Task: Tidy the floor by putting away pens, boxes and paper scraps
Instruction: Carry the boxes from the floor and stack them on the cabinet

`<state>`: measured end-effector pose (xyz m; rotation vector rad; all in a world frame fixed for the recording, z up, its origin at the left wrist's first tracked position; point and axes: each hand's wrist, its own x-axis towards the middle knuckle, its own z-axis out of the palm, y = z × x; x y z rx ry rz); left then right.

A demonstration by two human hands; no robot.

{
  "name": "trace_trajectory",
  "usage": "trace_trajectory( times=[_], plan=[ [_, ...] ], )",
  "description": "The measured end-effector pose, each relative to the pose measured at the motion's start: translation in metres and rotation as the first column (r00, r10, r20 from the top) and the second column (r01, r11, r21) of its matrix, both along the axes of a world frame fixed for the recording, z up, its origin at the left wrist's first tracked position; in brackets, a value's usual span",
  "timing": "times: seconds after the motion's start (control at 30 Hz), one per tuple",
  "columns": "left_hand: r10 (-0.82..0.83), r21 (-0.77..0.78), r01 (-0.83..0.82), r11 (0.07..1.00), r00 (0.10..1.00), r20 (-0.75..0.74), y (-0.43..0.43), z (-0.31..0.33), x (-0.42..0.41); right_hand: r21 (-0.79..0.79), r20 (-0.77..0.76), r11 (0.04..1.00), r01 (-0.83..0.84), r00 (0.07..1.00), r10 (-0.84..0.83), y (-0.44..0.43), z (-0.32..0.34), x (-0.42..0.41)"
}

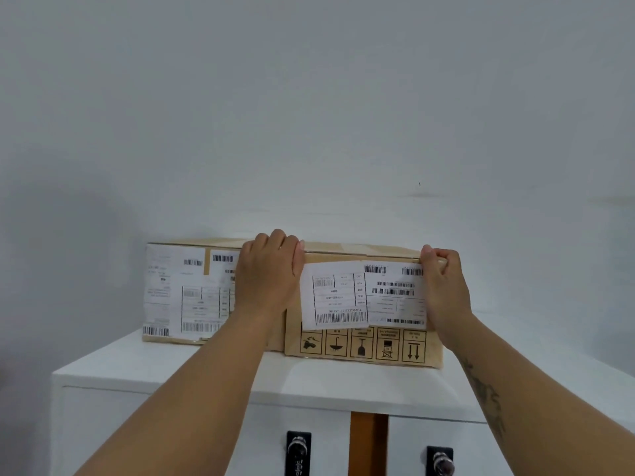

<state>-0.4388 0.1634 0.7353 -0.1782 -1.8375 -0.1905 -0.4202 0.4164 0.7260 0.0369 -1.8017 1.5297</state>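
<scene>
**Boxes on cabinet top, both hands on the nearer one**

Item 1. Rear box [178, 290]: cardboard, labelled with white shipping stickers, standing on the cabinet [171, 376] against the wall [309, 115]. Its right part is hidden behind the left hand and the front box, so whether the two boxes touch cannot be told. Set back against the wall, it leaves the front of the cabinet top free.

Item 2. Left hand [268, 273]: laid flat on the front box's near face at its left end, fingers curled over the top edge. A hold suited to steadying or pushing rather than lifting.

Item 3. Front box [360, 341]: cardboard, resting on the cabinet top, off the floor. Its handling symbols and labels read upside down, so it likely stands inverted.

Item 4. Right hand [443, 286]: closed round the box's upper right corner, thumb on the near face, fingers over the top. With the left, it brackets the box from both ends, probably to square it beside the rear box.

Item 5. Cabinet fittings: two dark knobs [299, 448] below, either side of a brown strip [367, 441]. Untouched.

Floor, pens and paper scraps: not in view.
</scene>
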Motion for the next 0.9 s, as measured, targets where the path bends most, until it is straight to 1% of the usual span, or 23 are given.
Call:
trace_trajectory(
  times=[0.1, 0.17, 0.3, 0.4, 0.43, 0.47, 0.5, 0.53, 0.57, 0.6, 0.63, 0.67, 0.7, 0.8, 0.83, 0.9],
  plan=[
    [-0.015, -0.01, 0.015, 1.0, 1.0, -0.014, -0.003, -0.001, -0.011, 0.008, -0.015, 1.0, 0.0, 1.0, 0.0, -0.002, 0.0, -0.013],
    [0.013, -0.003, -0.013, 1.0, 0.999, -0.041, -0.005, -0.005, -0.017, 0.001, -0.045, 1.0, 0.001, 0.999, -0.001, -0.005, -0.002, -0.022],
    [0.026, 0.006, -0.025, 1.0, 0.992, -0.123, -0.007, -0.008, -0.03, -0.005, -0.119, 0.998, 0.055, 0.991, -0.055, -0.007, -0.005, -0.032],
    [0.018, 0.022, -0.015, 1.0, 0.987, -0.162, -0.004, -0.011, -0.034, 0.018, -0.134, 0.996, 0.09, 0.987, -0.087, -0.008, -0.008, -0.034],
    [0.02, 0.027, -0.016, 1.0, 0.985, -0.169, -0.003, -0.012, -0.035, 0.048, -0.126, 0.991, 0.126, 0.985, -0.119, -0.009, -0.009, -0.035],
    [0.021, 0.03, -0.016, 0.999, 0.984, -0.175, -0.003, -0.013, -0.035, 0.099, -0.129, 0.974, 0.203, 0.973, -0.19, -0.011, -0.009, -0.034],
    [0.017, 0.033, -0.012, 0.999, 0.983, -0.18, -0.002, -0.013, -0.035, 0.178, -0.167, 0.932, 0.316, 0.943, -0.288, -0.011, -0.009, -0.034],
    [0.009, 0.035, -0.002, 0.999, 0.982, -0.186, -0.003, -0.013, -0.034, 0.28, -0.253, 0.853, 0.44, 0.891, -0.377, -0.011, -0.008, -0.032],
    [-0.001, 0.035, 0.008, 0.999, 0.981, -0.194, -0.003, -0.014, -0.034, 0.392, -0.373, 0.742, 0.544, 0.831, -0.413, -0.011, -0.009, -0.031],
    [-0.009, 0.036, 0.016, 0.999, 0.979, -0.204, -0.004, -0.016, -0.035, 0.494, -0.489, 0.617, 0.612, 0.783, -0.385, -0.01, -0.01, -0.032],
    [-0.013, 0.034, 0.021, 0.999, 0.978, -0.208, -0.005, -0.017, -0.035, 0.562, -0.567, 0.513, 0.649, 0.754, -0.333, -0.01, -0.012, -0.033],
    [-0.015, 0.03, 0.022, 0.999, 0.977, -0.211, -0.007, -0.018, -0.037, 0.592, -0.606, 0.452, 0.667, 0.739, -0.296, -0.01, -0.014, -0.036],
    [-0.018, 0.028, 0.024, 0.999, 0.977, -0.211, -0.008, -0.019, -0.04, 0.597, -0.622, 0.429, 0.678, 0.729, -0.287, -0.009, -0.016, -0.038],
    [-0.026, 0.034, 0.034, 0.999, 0.981, -0.194, -0.008, -0.019, -0.041, 0.58, -0.617, 0.416, 0.701, 0.711, -0.338, -0.011, -0.016, -0.04],
    [-0.02, 0.04, 0.028, 0.999, 0.984, -0.177, -0.007, -0.019, -0.04, 0.605, -0.59, 0.408, 0.683, 0.729, -0.347, -0.012, -0.014, -0.038],
    [-0.006, 0.038, 0.01, 0.999, 0.995, -0.103, -0.006, -0.018, -0.035, 0.692, -0.496, 0.394, 0.605, 0.795, -0.35, -0.015, -0.011, -0.033]
  ],
)
